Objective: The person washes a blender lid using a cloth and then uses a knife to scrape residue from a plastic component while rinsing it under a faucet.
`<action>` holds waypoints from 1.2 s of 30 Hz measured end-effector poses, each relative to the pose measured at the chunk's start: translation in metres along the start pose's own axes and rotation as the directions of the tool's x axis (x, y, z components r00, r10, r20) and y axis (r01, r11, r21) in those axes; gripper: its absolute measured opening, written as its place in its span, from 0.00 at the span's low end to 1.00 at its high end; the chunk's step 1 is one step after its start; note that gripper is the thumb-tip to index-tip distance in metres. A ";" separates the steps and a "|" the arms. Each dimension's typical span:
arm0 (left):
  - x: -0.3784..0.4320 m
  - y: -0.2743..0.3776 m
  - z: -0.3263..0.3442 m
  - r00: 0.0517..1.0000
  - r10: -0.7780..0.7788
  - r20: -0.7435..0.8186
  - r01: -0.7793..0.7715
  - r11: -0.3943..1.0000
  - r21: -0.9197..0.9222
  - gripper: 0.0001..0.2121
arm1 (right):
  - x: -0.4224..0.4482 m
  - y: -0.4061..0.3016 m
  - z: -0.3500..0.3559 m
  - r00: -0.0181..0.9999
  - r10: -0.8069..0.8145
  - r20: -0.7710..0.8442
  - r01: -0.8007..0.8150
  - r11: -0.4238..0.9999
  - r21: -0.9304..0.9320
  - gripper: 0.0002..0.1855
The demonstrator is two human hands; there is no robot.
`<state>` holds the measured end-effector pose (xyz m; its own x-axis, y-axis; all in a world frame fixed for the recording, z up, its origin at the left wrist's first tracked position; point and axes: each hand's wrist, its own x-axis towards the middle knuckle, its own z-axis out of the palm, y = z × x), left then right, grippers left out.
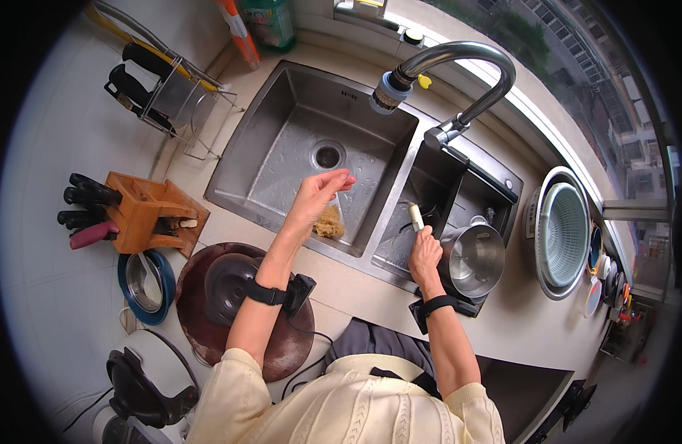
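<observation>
My left hand [314, 198] is above the left basin of a stainless steel sink [274, 150], thumb and fingers pressed together, with nothing visible between them. Under its wrist side, a tan, rough-textured scrubber [329, 223] lies near the basin's front wall. My right hand [426, 256] grips a short cream-coloured handle [416, 216] over the smaller right basin [388, 244]. Whatever the handle belongs to is hard to make out against the dark basin. Right beside that hand stands a deep stainless steel pot [477, 261], tilted towards me.
A curved chrome faucet [504, 72] with a filter head [389, 95] arches over the sink. Left are a knife rack [177, 105], a wooden knife block [134, 208] and a round brown board with a dark lid [196, 311]. Nested colanders [565, 236] stand right, by the window.
</observation>
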<state>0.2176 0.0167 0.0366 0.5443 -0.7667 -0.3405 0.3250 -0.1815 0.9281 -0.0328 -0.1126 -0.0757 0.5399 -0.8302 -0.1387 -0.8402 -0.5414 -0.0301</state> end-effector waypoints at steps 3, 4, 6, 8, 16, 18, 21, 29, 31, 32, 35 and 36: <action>-0.003 0.000 -0.008 1.000 0.010 -0.006 -0.010 1.000 0.006 0.22 | -0.006 -0.002 -0.013 0.999 0.044 0.010 -0.045 0.993 0.109 0.10; -0.002 -0.005 -0.010 1.000 0.018 -0.001 -0.018 1.000 0.013 0.22 | -0.003 -0.008 -0.020 0.999 0.039 0.008 -0.040 0.985 0.165 0.11; -0.012 -0.017 -0.011 0.998 -0.055 0.031 0.055 0.999 0.001 0.21 | -0.007 -0.012 -0.029 0.999 0.042 0.007 -0.042 0.977 0.210 0.14; -0.010 -0.020 -0.009 0.993 -0.091 0.072 0.091 0.996 0.004 0.20 | -0.002 -0.014 -0.041 0.998 0.036 0.046 -0.049 0.951 0.304 0.17; -0.019 -0.034 -0.002 0.972 -0.190 0.137 0.191 0.982 0.012 0.19 | -0.007 -0.010 -0.052 0.781 -0.372 0.502 -0.607 -0.257 0.752 0.13; -0.016 -0.037 0.000 0.971 -0.171 0.166 0.172 0.985 0.008 0.19 | -0.002 -0.003 -0.039 0.740 -0.475 0.477 -0.643 -0.289 0.709 0.14; -0.017 -0.033 0.002 0.970 -0.166 0.180 0.167 0.986 0.010 0.19 | 0.001 0.004 -0.029 0.679 -0.560 0.475 -0.686 -0.253 0.682 0.15; -0.025 -0.026 -0.006 0.972 -0.169 0.163 0.180 0.982 -0.057 0.19 | -0.010 -0.018 -0.063 0.789 -0.425 0.443 -0.586 -0.305 0.751 0.15; -0.026 -0.026 -0.004 0.970 -0.175 0.168 0.188 0.980 -0.065 0.19 | -0.014 -0.021 -0.069 0.868 -0.263 0.421 -0.483 -0.254 0.838 0.15; -0.026 -0.024 -0.002 0.971 -0.167 0.174 0.179 0.982 -0.054 0.19 | -0.013 -0.018 -0.063 0.846 -0.313 0.431 -0.503 -0.201 0.841 0.15; -0.028 -0.023 0.002 0.969 -0.151 0.195 0.161 0.986 -0.038 0.19 | -0.005 0.003 -0.046 0.755 -0.437 0.489 -0.606 -0.180 0.775 0.16; -0.030 -0.024 0.001 0.969 -0.155 0.190 0.164 0.986 -0.035 0.19 | -0.004 0.002 -0.049 0.755 -0.482 0.445 -0.601 -0.234 0.764 0.16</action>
<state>0.1931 0.0433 0.0250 0.3301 -0.8324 -0.4452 0.4372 -0.2832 0.8536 -0.0343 -0.1168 -0.0266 0.7899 -0.3066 -0.5311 -0.1657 0.7271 -0.6662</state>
